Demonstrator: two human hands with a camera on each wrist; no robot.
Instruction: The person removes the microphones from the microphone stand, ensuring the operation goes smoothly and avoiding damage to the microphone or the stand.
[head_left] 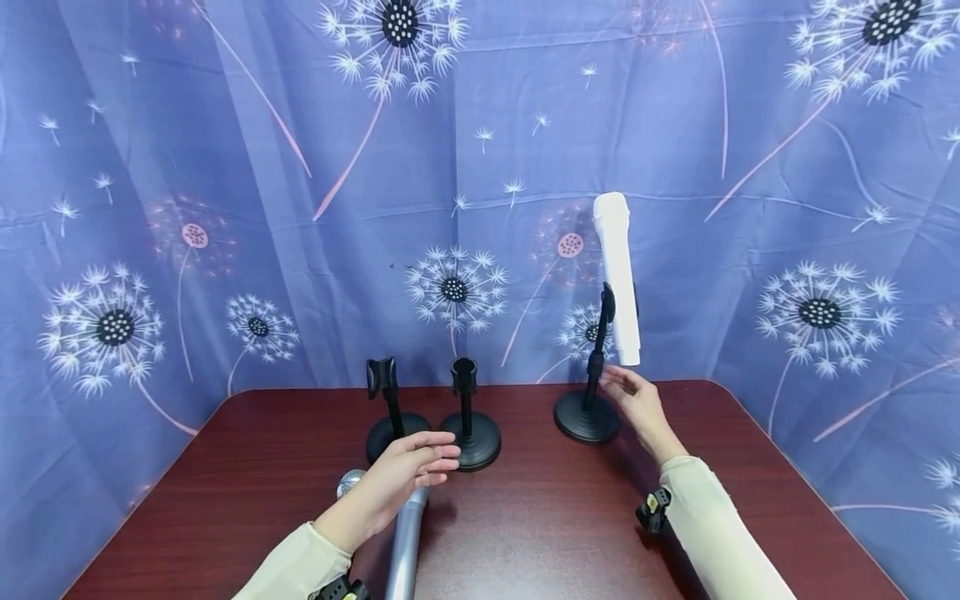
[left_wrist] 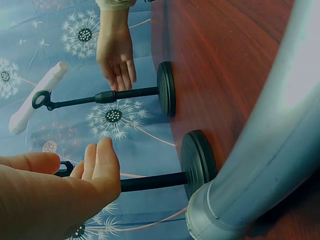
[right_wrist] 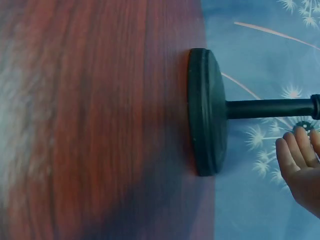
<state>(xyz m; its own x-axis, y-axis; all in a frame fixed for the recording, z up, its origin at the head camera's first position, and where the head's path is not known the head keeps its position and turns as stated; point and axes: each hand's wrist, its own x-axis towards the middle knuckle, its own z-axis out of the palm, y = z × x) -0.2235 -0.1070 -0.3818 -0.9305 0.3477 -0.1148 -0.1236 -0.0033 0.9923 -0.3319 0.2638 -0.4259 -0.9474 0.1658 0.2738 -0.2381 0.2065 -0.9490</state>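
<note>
A white microphone [head_left: 618, 283] sits tilted in the clip of the right-hand black microphone stand [head_left: 588, 417]. My right hand [head_left: 637, 408] is beside that stand's pole, fingers extended and holding nothing; in the right wrist view, the fingertips [right_wrist: 295, 145] are just off the pole. My left hand [head_left: 397, 483] hovers over the table with relaxed fingers and nothing in its grasp. Beneath it lies a silver microphone body [head_left: 407, 546], and a silver mesh microphone head [head_left: 350, 481] shows at its left. Whether these belong to one microphone is hidden by the hand.
Two more black stands with bare clips, a middle one [head_left: 480, 442] and a left one [head_left: 382, 429], stand near the back edge of the red-brown table [head_left: 540, 517]. Behind hangs a blue dandelion-print curtain [head_left: 510, 108].
</note>
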